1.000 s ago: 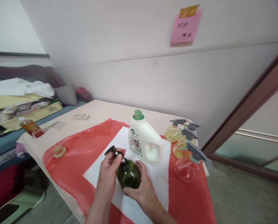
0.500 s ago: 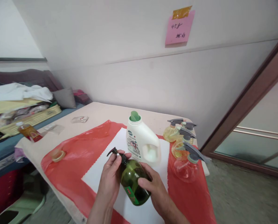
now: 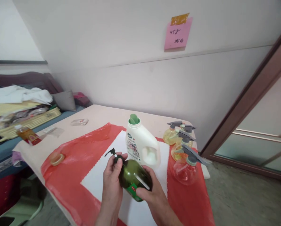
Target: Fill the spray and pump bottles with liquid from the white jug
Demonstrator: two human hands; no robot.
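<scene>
A dark green pump bottle [image 3: 134,175] with a black pump head [image 3: 111,152] is tilted between my hands, its pump end to the upper left. My left hand [image 3: 113,175] is closed around the black collar at the neck. Around the lower body wraps my right hand [image 3: 152,190], its thumb beside the green label. Just behind stands a white detergent jug [image 3: 140,142], upright on a white sheet [image 3: 102,174], with a green piece in its mouth. The sheet lies over red plastic [image 3: 76,163].
On the right stand several round spray bottles [image 3: 185,172] with grey trigger heads. A round cap [image 3: 57,159] rests on the red plastic at left. An amber bottle [image 3: 28,135] lies by the table's [image 3: 102,113] left edge. A pink note [image 3: 178,34] is taped to the wall.
The pump bottle has been turned and tipped in my hands, so its label shows more and its base less. My view has shifted slightly.
</scene>
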